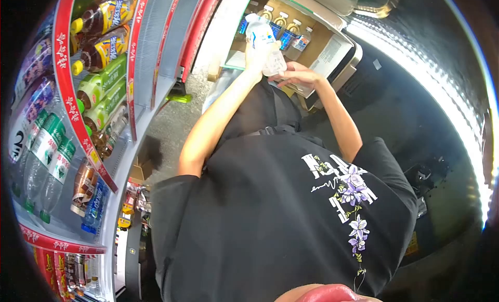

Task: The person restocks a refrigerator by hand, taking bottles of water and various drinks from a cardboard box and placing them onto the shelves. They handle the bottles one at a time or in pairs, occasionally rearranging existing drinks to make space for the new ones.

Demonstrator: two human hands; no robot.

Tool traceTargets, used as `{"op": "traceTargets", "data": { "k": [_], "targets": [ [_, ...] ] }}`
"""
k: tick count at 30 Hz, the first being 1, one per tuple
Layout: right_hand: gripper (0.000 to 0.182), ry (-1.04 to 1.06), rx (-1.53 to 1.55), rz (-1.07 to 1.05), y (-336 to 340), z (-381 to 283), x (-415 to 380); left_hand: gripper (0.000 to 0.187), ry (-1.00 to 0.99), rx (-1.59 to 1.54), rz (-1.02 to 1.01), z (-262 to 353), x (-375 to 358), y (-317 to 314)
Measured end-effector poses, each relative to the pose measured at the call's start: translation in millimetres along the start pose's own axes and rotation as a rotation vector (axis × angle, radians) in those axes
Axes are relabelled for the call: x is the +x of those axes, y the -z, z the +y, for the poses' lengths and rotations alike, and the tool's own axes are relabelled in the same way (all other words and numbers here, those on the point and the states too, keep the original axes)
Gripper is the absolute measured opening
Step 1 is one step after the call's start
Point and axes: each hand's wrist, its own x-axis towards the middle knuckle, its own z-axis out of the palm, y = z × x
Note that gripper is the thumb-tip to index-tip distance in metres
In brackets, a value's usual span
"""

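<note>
A clear plastic bottle [262, 34] with a white and blue label is tilted in front of me, its cap end pointing up and left. My left hand [254, 58] is wrapped round its side. Close by the bottle's base is my right hand [299, 75], its fingers apart and reaching toward the bottom end. Just beyond the hands, several bottles [292, 34] with pale caps, most with blue labels, stand in a row inside an open box [319, 37].
To the left rise store shelves with red edge strips [65, 68], holding brown-drink bottles [106, 14], green-labelled bottles [51, 141] and a blue bottle [95, 206]. A bright light strip [442, 76] curves along the right. Grey floor [176, 123] shows between shelf and body.
</note>
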Motion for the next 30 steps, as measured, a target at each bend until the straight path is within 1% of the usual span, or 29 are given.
{"op": "traceTargets", "data": {
  "k": [1,2,3,4,5,7,8,9,11,12,13,15,16,17,18,19,20,21,22,23,25,26,27,29,30],
  "targets": [
    [0.061,-0.017,0.001,-0.004,12,-13,-1,0.058,0.073,0.066,0.037,7,-3,0],
    [0.055,-0.110,-0.269,-0.049,35,-29,7,0.058,0.079,0.059,0.047,0,2,7],
    [0.049,-0.196,-0.537,-0.096,61,-40,22,0.061,0.002,0.210,0.051,-12,11,18],
    [0.052,-0.222,-0.608,0.141,90,-42,43,0.064,-0.072,0.364,0.053,-19,16,25],
    [0.054,-0.248,-0.673,0.379,124,-39,68,0.064,-0.060,0.366,0.059,-9,6,23],
    [0.076,-0.331,-1.087,1.065,180,-22,125,0.078,-0.117,0.523,0.119,28,-26,7],
    [0.091,-0.432,-1.268,1.040,208,-12,140,0.078,-0.095,0.612,0.137,31,-28,9],
    [0.108,-0.526,-1.453,1.005,232,-7,145,0.078,-0.094,0.617,0.146,40,-33,8],
    [0.125,-0.660,-1.566,0.658,241,-23,136,0.078,0.037,0.741,0.118,59,-48,10],
    [0.131,-0.662,-1.581,0.822,241,-17,137,0.076,-0.026,0.758,0.104,56,-51,19],
    [0.126,-0.675,-1.609,0.772,243,-18,135,0.076,-0.015,0.761,0.101,54,-52,27],
    [0.121,-0.541,-1.673,0.847,235,-13,121,0.075,-0.079,0.852,0.089,51,-52,45],
    [0.121,-0.540,-1.679,0.852,226,-15,116,0.074,-0.074,0.740,0.049,54,-54,50],
    [0.117,-0.559,-1.704,0.797,215,-17,112,0.074,-0.082,0.734,0.049,55,-58,51],
    [0.112,-0.576,-1.731,0.737,199,-21,106,0.075,-0.154,0.637,0.033,63,-69,48],
    [0.112,-0.565,-1.743,0.741,195,-16,101,0.077,-0.230,0.541,0.018,71,-76,48],
    [0.097,-0.517,-1.718,0.719,190,-10,94,0.077,-0.250,0.539,0.022,67,-79,54],
    [0.081,-0.467,-1.696,0.697,184,-9,89,0.080,-0.209,0.414,-0.027,56,-80,63],
    [0.074,-0.451,-1.742,0.633,172,-10,84,0.084,-0.168,0.291,-0.078,52,-81,69],
    [0.067,-0.437,-1.787,0.569,157,-12,76,0.084,-0.191,0.289,-0.077,56,-85,72],
    [0.066,-0.420,-1.794,0.586,118,-24,65,0.090,-0.364,0.516,-0.107,64,-96,74],
    [0.065,-0.414,-1.786,0.598,98,-35,58,0.090,-0.392,0.516,-0.109,73,-102,74],
    [0.065,-0.396,-1.805,0.615,76,-50,43,0.088,-0.413,0.418,-0.187,84,-112,74],
    [0.061,0.048,-1.774,0.732,21,-83,1,0.085,-0.433,0.225,-0.346,105,-142,74],
    [0.064,0.177,-1.699,0.706,-6,-104,-20,0.083,-0.440,0.131,-0.429,116,-157,75]
  ]
}}
